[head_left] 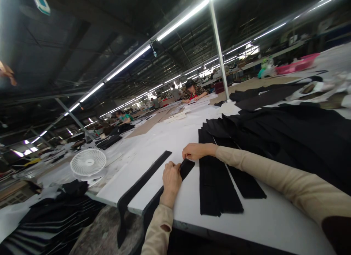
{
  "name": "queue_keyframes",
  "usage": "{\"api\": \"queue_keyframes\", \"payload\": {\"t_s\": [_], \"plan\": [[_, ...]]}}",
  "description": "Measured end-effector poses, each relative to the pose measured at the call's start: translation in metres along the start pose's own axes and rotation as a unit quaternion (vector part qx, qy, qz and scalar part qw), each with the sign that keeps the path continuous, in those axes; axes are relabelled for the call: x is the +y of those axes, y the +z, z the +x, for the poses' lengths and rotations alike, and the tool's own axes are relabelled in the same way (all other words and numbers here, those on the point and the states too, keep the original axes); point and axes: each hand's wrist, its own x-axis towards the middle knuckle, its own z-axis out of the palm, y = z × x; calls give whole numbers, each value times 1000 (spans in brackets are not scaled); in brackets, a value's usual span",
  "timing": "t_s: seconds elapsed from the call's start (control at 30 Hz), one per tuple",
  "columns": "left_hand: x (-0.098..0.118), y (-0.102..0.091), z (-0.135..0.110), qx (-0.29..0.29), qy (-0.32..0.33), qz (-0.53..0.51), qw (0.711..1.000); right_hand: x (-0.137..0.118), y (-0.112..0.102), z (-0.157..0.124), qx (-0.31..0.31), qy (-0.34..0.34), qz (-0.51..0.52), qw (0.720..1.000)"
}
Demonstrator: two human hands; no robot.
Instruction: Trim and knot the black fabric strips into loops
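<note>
Both my hands work at the far end of a black fabric strip (188,168) that lies on the white table and runs under my left forearm over the near edge. My left hand (172,178) is closed on the strip, fingertips pinching its edge. Just beyond, my right hand (195,151) pinches the strip's end corner, with the fingertips close together. To the left lies another black strip (145,178), its near end hanging off the table. On the right, stacked black fabric panels (216,189) lie flat under my right forearm.
A white fan (88,162) stands at the table's left edge, above a pile of black fabric (52,218) lower down. A large heap of black cloth (287,134) covers the right side. A metal post (219,46) rises from the table; a co-worker (193,91) sits beyond.
</note>
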Motion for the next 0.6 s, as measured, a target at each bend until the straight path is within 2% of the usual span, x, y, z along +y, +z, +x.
{"api": "queue_keyframes", "payload": {"t_s": [0.33, 0.47, 0.6], "plan": [[-3, -2, 0, 3, -6, -23, 1000, -12, 5, -2, 8, -32, -129, 991], [-6, -1, -1, 7, -2, -41, 999, -15, 10, -5, 18, -64, -236, 969], [-3, -3, -6, 4, 15, -24, 1000, -14, 14, -13, 31, -134, -294, 946]]}}
